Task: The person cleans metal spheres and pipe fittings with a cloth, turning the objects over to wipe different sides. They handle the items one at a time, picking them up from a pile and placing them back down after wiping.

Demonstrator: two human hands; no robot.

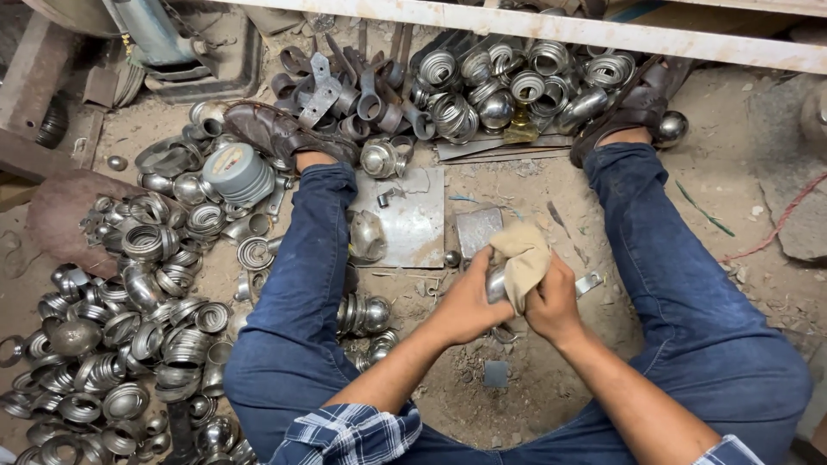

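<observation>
I sit on the ground with my legs spread. My left hand (pixel 465 306) grips a small shiny metal piece (pixel 495 282), mostly hidden between my hands. My right hand (pixel 551 301) presses a tan cloth (pixel 521 258) against that piece. Both hands meet in front of me, between my knees, just above the dirt floor. A flat metal plate (pixel 413 220) lies beyond them with a rounded metal cap (pixel 366 237) at its left edge.
Several shiny metal rings and caps are heaped at my left (pixel 129 344) and beyond my feet (pixel 508 82). A roll of tape (pixel 237 172) lies near my left shoe. Dark metal brackets (pixel 336 90) sit at the top. A small square block (pixel 478 228) rests by the plate.
</observation>
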